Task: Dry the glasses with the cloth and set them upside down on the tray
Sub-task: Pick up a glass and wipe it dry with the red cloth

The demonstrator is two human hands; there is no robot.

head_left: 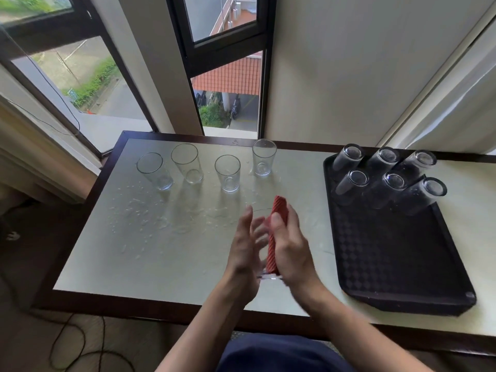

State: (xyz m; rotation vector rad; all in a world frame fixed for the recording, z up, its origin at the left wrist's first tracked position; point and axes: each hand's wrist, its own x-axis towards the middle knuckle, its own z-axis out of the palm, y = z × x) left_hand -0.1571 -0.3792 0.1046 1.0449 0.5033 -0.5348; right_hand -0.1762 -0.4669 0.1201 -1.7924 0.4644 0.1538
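Observation:
Over the table's front middle, my left hand (243,245) holds a clear glass (261,260), its fingers wrapped round the glass and showing through it. The glass tilts with its base toward me. My right hand (291,242) grips a red ribbed cloth (277,210) and presses it against the glass's right side. Both hands are slightly blurred. Several more glasses (228,173) stand upright in a row at the back of the table. On the black tray (389,251) at the right, several glasses (349,183) stand upside down at its far end.
Water drops (139,210) are scattered over the pale tabletop (161,259), mostly left of centre. The near half of the tray holds nothing. Windows and a wall rise behind the table. Cables (80,342) lie on the floor at the left.

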